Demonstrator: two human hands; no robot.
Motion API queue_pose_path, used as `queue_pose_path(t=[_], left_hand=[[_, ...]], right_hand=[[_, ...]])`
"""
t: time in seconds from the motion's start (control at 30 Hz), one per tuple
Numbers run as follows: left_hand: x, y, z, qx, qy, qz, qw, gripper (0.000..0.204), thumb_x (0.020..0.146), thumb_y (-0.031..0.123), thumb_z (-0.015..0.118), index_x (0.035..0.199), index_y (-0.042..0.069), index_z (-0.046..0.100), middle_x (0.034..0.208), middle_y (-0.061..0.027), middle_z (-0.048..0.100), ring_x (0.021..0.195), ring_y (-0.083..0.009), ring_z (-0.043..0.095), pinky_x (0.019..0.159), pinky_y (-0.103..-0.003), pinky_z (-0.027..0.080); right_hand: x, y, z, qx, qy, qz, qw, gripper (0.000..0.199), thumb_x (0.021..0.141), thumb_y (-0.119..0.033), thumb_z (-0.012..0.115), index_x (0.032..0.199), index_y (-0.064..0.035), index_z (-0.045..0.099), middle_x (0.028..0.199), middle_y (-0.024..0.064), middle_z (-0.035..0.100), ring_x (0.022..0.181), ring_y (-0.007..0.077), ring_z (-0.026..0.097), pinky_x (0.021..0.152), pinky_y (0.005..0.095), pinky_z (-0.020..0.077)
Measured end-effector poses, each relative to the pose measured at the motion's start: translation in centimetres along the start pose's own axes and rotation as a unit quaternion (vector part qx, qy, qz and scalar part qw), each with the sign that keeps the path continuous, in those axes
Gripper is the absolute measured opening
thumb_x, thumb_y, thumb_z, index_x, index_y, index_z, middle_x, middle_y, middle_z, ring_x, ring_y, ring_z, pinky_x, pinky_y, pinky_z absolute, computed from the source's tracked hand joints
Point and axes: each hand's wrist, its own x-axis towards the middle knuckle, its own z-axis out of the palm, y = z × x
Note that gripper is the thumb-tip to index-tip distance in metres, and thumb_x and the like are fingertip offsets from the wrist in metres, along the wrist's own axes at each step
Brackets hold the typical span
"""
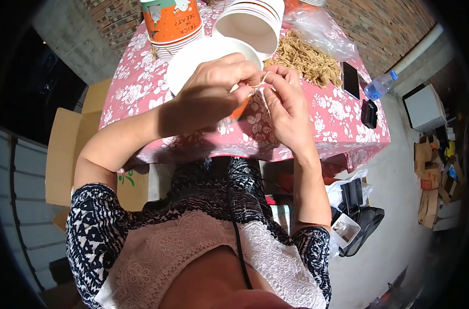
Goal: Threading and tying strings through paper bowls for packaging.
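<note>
two hands (214,82) (288,105) pinch a string (266,76), close together, partly blocking a white-lined bucket (190,64) near a tan twine heap (309,62)

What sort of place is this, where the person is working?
Probably a makeshift workshop or storeroom, judging by the rough brown brick wall, the bare grey concrete floor, and the pink floral tablecloth bearing stacked white round buckets and a heap of tan string.
</note>
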Motion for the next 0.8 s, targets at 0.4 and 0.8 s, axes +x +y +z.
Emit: queue_pose_path(t=[0.4, 0.8], left_hand=[[0.2, -0.4, -0.5, -0.017, -0.023, 0.022, 0.999, 0.004, 0.084, 0.003, 0.057, 0.088, 0.001, 0.059, 0.079, -0.0086, 0.056, 0.065, -0.0181, 0.057, 0.06, -0.031, 0.048], [1.1, -0.3, -1.3, -0.097, -0.103, -0.133, 0.981, 0.01, 0.09, 0.009, 0.062, 0.089, -0.001, 0.061, 0.078, 0.0026, 0.057, 0.072, -0.0045, 0.049, 0.066, -0.021, 0.043]], right_hand=[[0.5, 0.2, 0.2, 0.042, -0.047, -0.002, 0.998, 0.017, 0.088, -0.001, 0.06, 0.105, 0.0016, 0.064, 0.112, 0.0151, 0.053, 0.104, 0.0269, 0.055, 0.089, 0.0339, 0.0472], [-0.8, -0.5, 0.1, -0.01, 0.047, -0.035, 0.998, 0.008, 0.083, -0.001, 0.066, 0.091, 0.0019, 0.066, 0.098, 0.0138, 0.058, 0.089, 0.0267, 0.06, 0.077, 0.0345, 0.0492]])
